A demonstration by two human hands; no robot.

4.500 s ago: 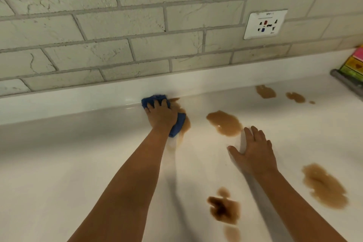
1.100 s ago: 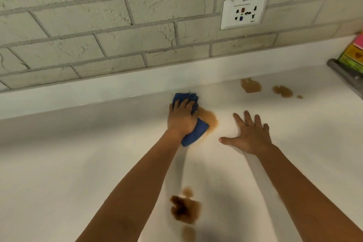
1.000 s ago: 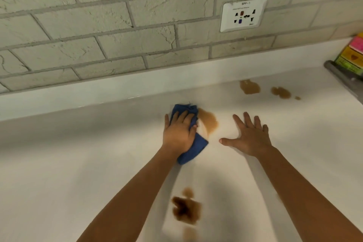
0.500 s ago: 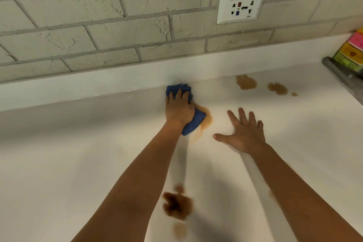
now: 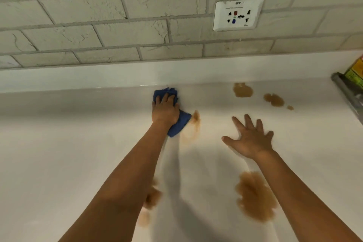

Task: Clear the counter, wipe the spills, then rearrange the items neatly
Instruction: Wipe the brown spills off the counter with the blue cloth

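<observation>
My left hand (image 5: 165, 113) presses a bunched blue cloth (image 5: 179, 124) onto the white counter (image 5: 59, 153) close to the raised back ledge, fingers laid over the cloth. A thin brown smear (image 5: 193, 125) lies just right of the cloth. My right hand (image 5: 250, 139) rests flat on the counter with fingers spread, holding nothing. A large brown spill (image 5: 254, 196) sits beside my right forearm. Another brown spill (image 5: 152, 198) is partly hidden by my left forearm. Two smaller spills (image 5: 242, 90) (image 5: 274, 100) lie near the back ledge on the right.
A brick-pattern wall with a white socket plate (image 5: 238, 14) rises behind the counter. At the right edge stands a grey metal rail (image 5: 349, 92) with colourful boxes (image 5: 356, 70) behind it.
My left hand has wiped back and forth with the cloth and now sits nearer the ledge. The spill beside it has shrunk to a faint smear. My right hand stays flat.
</observation>
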